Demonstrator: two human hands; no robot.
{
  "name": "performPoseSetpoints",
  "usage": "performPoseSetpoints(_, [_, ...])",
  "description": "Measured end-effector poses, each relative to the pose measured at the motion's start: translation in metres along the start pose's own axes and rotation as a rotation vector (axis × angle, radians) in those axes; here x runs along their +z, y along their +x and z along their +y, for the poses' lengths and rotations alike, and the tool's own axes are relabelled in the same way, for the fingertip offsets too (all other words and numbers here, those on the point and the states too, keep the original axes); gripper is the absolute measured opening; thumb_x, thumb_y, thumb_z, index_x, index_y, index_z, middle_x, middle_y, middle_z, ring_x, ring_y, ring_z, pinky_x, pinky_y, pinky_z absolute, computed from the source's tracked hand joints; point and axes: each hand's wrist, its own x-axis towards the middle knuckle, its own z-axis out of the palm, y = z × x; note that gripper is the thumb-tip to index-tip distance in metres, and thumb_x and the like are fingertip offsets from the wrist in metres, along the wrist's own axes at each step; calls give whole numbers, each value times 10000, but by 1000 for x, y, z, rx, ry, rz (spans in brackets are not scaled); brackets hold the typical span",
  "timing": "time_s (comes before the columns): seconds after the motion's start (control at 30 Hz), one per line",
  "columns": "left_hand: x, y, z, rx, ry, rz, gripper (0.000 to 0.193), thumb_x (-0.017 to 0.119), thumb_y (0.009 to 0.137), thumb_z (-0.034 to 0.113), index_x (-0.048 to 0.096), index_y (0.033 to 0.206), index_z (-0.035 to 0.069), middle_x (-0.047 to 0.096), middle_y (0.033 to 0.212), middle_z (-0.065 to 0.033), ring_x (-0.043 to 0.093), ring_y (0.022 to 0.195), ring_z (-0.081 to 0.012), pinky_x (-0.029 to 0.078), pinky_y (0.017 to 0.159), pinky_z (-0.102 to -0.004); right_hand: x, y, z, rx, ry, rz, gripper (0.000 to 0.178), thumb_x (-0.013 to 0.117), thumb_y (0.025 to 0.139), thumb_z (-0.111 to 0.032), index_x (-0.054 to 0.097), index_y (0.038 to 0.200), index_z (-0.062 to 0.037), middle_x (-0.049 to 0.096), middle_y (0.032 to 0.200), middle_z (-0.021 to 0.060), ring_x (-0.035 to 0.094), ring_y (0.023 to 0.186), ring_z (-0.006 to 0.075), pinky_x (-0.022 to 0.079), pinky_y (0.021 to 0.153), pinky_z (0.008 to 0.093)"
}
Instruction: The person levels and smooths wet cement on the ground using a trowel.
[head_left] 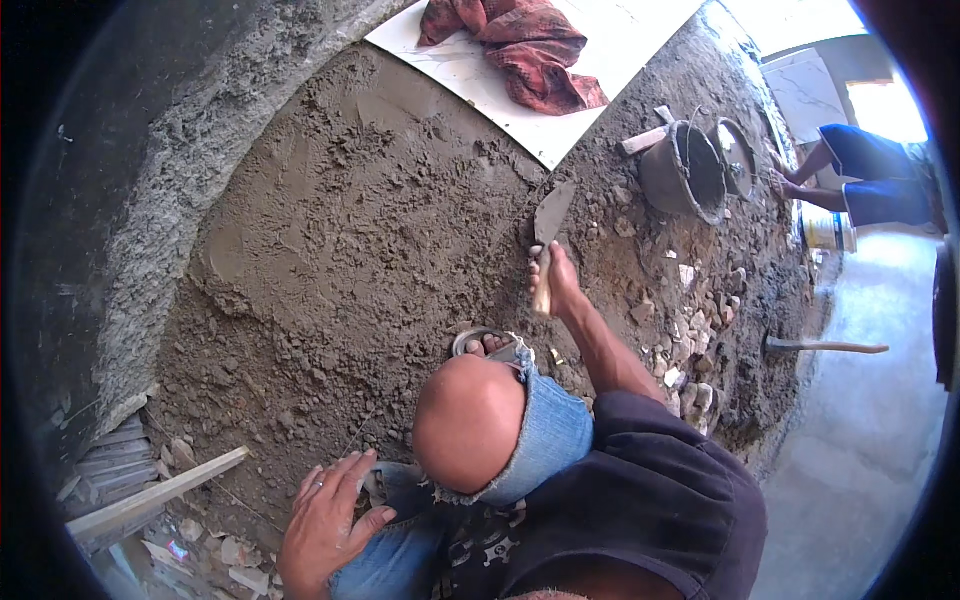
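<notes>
My right hand (558, 280) is closed around the pale wooden handle of a trowel (551, 212). Its pointed metal blade is tilted up and away, over the edge of the damp mortar bed (340, 210), close to the near corner of a white tile (640, 40). Whether the blade touches the mortar I cannot tell. My left hand (328, 522) rests on my jeans at the knee, fingers stretched out and holding nothing, with a ring on one finger. A crumpled red cloth (530, 50) lies on the tile.
Right of the tile stands a black bucket (680, 172), with a wooden-handled tool (645, 140) beside it. Broken stones (700, 350) lie along the right, near a long wooden handle (830, 346). A wooden plank (160, 495) juts in at lower left. Another person (870, 180) is at far right by a white pail (826, 228).
</notes>
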Motion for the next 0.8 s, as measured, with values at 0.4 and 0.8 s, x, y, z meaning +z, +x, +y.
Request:
performPoseSetpoints(0.4, [0,-12,0,72,36,31,696,592,876,509,417,1398,83,505,1347,-183,494,1234,-375,316,1076,-533,-13,1,-17,79,33,-259,467,289,1003,-515,511,1082,-112,474,639,-3,423,462,116,392,402,297])
performPoseSetpoints(0.8, [1,-13,0,56,-3,-2,737,621,846,507,409,1409,82,490,1380,-169,460,1279,-353,274,1122,-518,35,37,-6,-63,225,-176,464,300,988,-536,517,1004,-127,479,638,24,444,483,163,408,444,343])
